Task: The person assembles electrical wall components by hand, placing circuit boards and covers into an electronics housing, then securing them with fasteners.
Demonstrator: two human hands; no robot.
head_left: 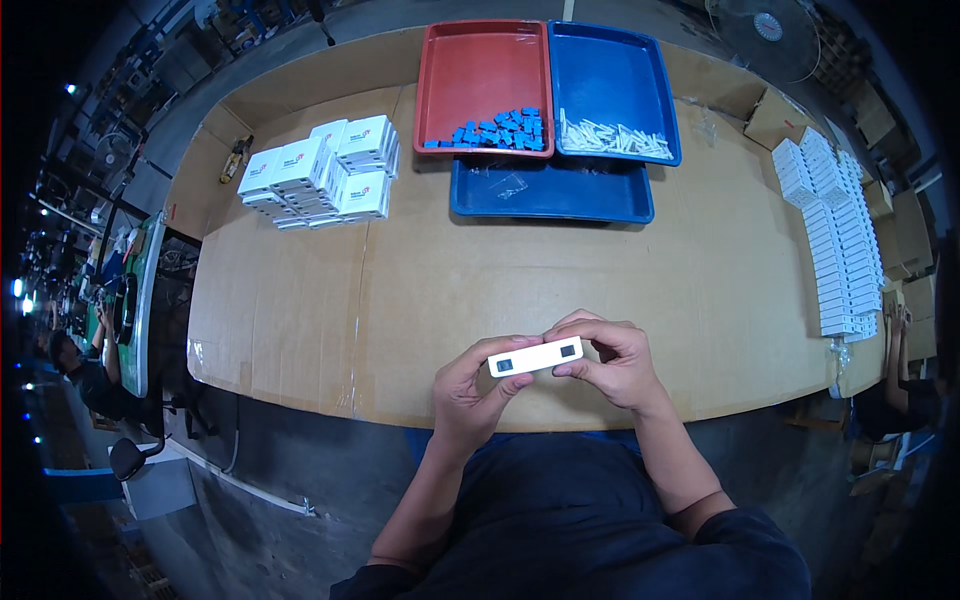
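Note:
Between my two hands, just above the near edge of the cardboard-covered table, is a flat white plastic box (535, 358). One narrow side of it faces me and shows two dark square openings, one toward each end. My left hand (476, 385) pinches the left end, thumb below and fingers above. At the right end, my right hand (612, 362) grips it the same way, with the fingers curled over the top. The box tilts slightly, its right end higher.
Stacked white boxes (310, 170) stand at the back left. A red tray (480, 75) holds small blue parts, and a blue tray (610, 80) holds small white sticks. Another blue tray (550, 195) lies beneath them. Long rows of white boxes (840, 250) line the right side.

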